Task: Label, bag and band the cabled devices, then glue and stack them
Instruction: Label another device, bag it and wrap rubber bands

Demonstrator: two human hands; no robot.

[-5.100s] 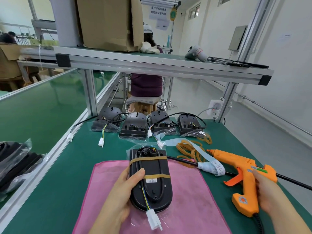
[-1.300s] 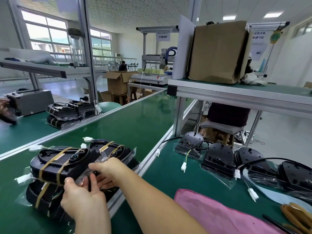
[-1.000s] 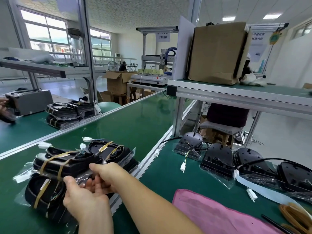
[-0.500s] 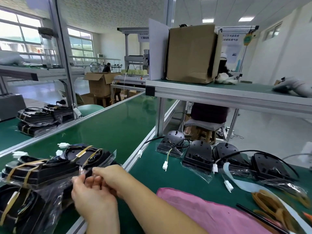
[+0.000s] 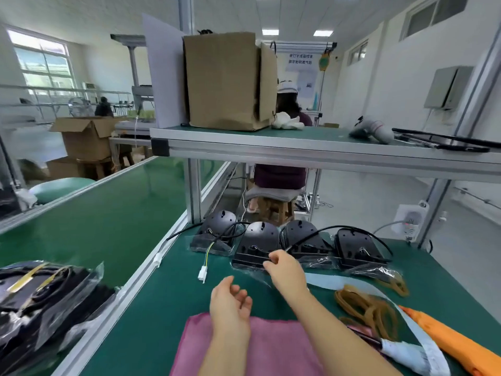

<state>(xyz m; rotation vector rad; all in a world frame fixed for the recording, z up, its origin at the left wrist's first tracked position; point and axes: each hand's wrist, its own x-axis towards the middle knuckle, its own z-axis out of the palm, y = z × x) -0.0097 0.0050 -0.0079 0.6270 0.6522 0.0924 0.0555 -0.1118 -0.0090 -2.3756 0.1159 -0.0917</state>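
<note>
Several black cabled devices stand in a row on clear bags at the back of the green bench (image 5: 168, 308). My right hand (image 5: 284, 271) reaches to the second device (image 5: 260, 238) and pinches at its front edge, where its cable lies. My left hand (image 5: 230, 302) hovers open over the far edge of the pink cloth (image 5: 271, 348), holding nothing. Bagged, banded devices (image 5: 40, 297) lie stacked on the conveyor at the left. Tan rubber bands (image 5: 366, 308), a pale label strip (image 5: 339, 280) and an orange glue gun (image 5: 455, 346) lie at the right.
A low aluminium shelf (image 5: 298, 147) with a cardboard box (image 5: 225, 82) hangs over the row of devices. A white connector (image 5: 202, 274) on a yellow-green wire lies left of my right hand. A person sits behind the bench.
Both hands left the stack on the conveyor and swung right to the bench. My right hand now reaches the second device in the row; my left hand is empty.
</note>
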